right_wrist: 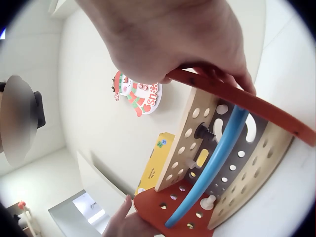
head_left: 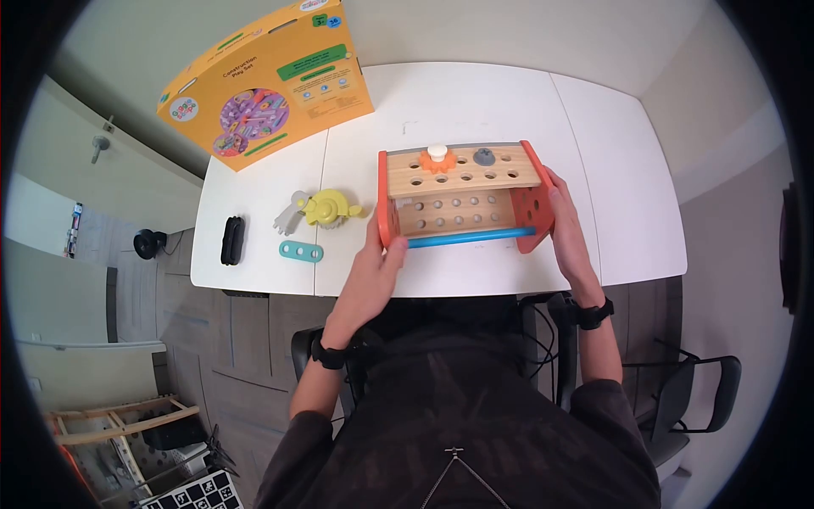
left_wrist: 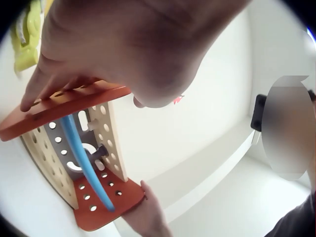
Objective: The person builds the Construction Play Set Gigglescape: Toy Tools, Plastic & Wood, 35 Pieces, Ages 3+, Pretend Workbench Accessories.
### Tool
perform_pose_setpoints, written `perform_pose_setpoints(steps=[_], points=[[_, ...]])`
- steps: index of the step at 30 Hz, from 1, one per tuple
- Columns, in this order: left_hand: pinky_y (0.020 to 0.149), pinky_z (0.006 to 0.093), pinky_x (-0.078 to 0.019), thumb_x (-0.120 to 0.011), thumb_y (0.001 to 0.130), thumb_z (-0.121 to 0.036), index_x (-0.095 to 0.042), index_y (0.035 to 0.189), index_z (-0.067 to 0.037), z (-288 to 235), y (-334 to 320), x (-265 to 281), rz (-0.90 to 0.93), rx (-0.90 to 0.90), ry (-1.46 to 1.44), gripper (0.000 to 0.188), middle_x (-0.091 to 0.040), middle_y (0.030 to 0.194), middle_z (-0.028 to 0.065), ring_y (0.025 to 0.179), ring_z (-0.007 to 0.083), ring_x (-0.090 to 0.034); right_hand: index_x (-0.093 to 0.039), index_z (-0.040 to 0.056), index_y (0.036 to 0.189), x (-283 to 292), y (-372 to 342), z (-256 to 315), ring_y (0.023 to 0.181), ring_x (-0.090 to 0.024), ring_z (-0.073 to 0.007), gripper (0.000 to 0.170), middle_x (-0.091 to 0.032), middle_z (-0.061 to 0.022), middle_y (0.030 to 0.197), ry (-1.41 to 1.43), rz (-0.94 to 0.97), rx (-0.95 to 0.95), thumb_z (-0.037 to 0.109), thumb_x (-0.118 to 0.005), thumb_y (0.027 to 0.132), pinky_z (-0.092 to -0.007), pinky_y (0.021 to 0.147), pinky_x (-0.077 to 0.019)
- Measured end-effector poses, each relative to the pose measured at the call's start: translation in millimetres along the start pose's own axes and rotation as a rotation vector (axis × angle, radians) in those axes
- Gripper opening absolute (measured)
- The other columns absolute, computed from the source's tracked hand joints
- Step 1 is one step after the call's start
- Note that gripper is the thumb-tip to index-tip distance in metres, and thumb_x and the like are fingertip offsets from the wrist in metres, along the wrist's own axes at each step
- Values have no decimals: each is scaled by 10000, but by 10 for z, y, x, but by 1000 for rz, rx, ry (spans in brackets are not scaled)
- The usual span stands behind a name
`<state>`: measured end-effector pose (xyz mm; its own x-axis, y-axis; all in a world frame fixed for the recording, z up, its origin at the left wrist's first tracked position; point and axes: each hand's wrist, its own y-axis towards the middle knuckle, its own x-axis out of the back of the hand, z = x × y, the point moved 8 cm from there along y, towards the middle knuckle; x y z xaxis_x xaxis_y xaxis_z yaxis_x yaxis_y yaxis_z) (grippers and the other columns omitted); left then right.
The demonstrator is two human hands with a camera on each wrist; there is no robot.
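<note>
A toy workbench with red side panels, perforated wooden boards and a blue rod along its near side is held between both hands over the table. My left hand grips the left red panel, thumb at its near edge. The right hand holds the right red panel from outside. On the top board sit an orange gear with a white knob and a grey screw head. Below that board, a dark screw shank pokes through in the right wrist view.
Left of the workbench lie a yellow-green toy piece, a grey toy piece, a teal strip with holes and a black case. A yellow play-set box stands at the back left of the white table.
</note>
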<state>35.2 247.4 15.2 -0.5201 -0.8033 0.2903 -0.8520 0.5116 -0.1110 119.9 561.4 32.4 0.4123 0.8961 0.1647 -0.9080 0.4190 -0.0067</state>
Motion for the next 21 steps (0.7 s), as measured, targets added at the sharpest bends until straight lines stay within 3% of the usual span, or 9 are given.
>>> perform_pose_setpoints(steps=[4, 7, 10, 13, 19, 21], points=[[925, 367, -576, -408, 1160, -580, -326, 1693, -42, -119, 197, 165, -4, 157, -126, 762, -749, 1160, 217, 963, 306, -733, -456, -1, 1621, -27, 6, -6, 1457, -507, -243, 681, -567, -168, 1554, 25, -4, -40, 520, -340, 1197, -371, 1236, -359], [893, 397, -608, -381, 1143, -638, -315, 1717, -65, -240, 409, 322, 5, 139, 132, 813, -754, 1232, 234, 1047, 325, -761, -523, -22, 1546, -19, 45, -117, 1160, -671, -187, 718, -689, -151, 1282, 28, 22, -172, 568, -321, 1191, -320, 1021, -526], [848, 402, -626, -387, 1144, -593, -289, 1736, -79, -324, 600, 319, 33, 141, 304, 790, -758, 1221, 232, 1042, 327, -772, -570, -29, 1463, -55, 56, -54, 823, -677, -127, 724, -692, -97, 1012, 64, 42, -177, 586, -308, 1186, -268, 721, -556], [833, 394, -623, -394, 1146, -515, -268, 1744, -79, -333, 611, 318, 50, 128, 280, 750, -757, 1153, 212, 957, 307, -768, -585, -23, 1410, -71, 46, -22, 682, -640, -108, 697, -667, -70, 912, 78, 56, -156, 578, -313, 1186, -257, 587, -524], [805, 390, -604, -436, 1147, -359, -209, 1752, -58, -390, 401, 234, 51, 81, 115, 713, -729, 974, 153, 799, 257, -730, -478, 3, 1588, -72, -83, -66, 861, -686, -134, 718, -687, -94, 1073, 81, 41, -57, 573, -306, 1186, -263, 689, -569], [802, 385, -598, -453, 1144, -310, -169, 1756, -54, -411, 215, 183, 42, 45, 88, 721, -711, 923, 140, 770, 246, -717, -416, 22, 1645, -57, -241, -114, 1069, -684, -176, 720, -664, -123, 1270, 94, 25, -54, 564, -296, 1188, -302, 830, -589]])
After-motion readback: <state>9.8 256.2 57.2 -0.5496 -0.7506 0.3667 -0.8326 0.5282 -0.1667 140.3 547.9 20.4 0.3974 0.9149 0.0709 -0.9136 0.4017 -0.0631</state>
